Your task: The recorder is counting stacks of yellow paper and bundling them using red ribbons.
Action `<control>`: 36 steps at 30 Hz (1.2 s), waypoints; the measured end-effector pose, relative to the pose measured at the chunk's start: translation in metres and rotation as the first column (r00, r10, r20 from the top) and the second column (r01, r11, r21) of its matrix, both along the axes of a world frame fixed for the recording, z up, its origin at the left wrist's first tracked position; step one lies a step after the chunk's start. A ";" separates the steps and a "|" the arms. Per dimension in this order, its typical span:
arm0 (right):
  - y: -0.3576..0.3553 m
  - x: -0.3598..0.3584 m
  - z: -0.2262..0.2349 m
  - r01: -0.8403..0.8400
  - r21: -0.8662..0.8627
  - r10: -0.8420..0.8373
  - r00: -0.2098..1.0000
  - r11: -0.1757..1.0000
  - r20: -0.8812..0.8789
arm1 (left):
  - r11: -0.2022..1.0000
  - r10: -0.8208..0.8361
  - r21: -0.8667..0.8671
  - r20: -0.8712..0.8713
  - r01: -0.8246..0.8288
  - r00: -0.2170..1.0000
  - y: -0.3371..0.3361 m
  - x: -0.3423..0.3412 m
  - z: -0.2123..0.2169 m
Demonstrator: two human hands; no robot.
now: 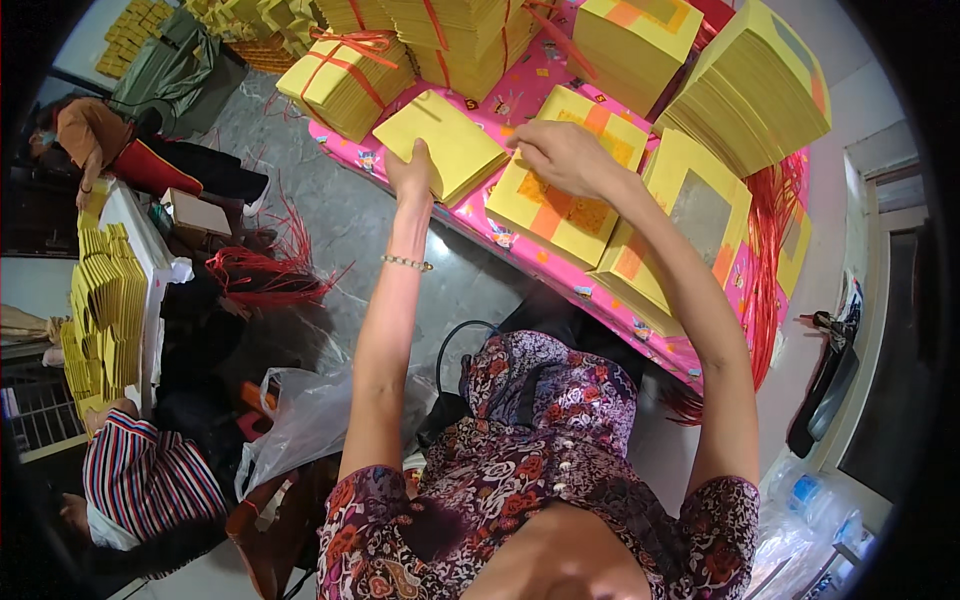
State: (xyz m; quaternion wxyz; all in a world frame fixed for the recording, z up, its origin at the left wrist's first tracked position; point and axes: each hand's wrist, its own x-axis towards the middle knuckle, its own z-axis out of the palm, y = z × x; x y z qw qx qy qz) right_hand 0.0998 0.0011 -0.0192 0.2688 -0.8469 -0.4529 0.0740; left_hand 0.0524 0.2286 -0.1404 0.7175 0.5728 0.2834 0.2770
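A stack of plain yellow paper [445, 135] lies near the edge of the table in front of me. My left hand [410, 178] grips its near left side, thumb on top, the other fingers hidden by the stack. To its right sits a stack of yellow sheets with orange print [560, 200]. Over that stack's upper left part is my right hand [565, 158], fingers curled together; what they pinch, if anything, is hidden. Another printed stack with a silvery square [700, 210] stands under my right forearm.
The pink patterned tablecloth [545, 262] bears taller yellow stacks [750, 90] and bundles tied with red string [345, 80]. Loose red strings [765, 260] hang at the table's right end. At left, two people work by a white table [150, 250] with yellow bundles. A plastic bag [300, 420] is beside me.
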 end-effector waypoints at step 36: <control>-0.065 -0.024 0.016 0.018 0.055 -0.023 0.994 0.998 0.106 | 0.805 0.166 0.593 -0.257 0.020 0.952 -0.008 -0.001 0.016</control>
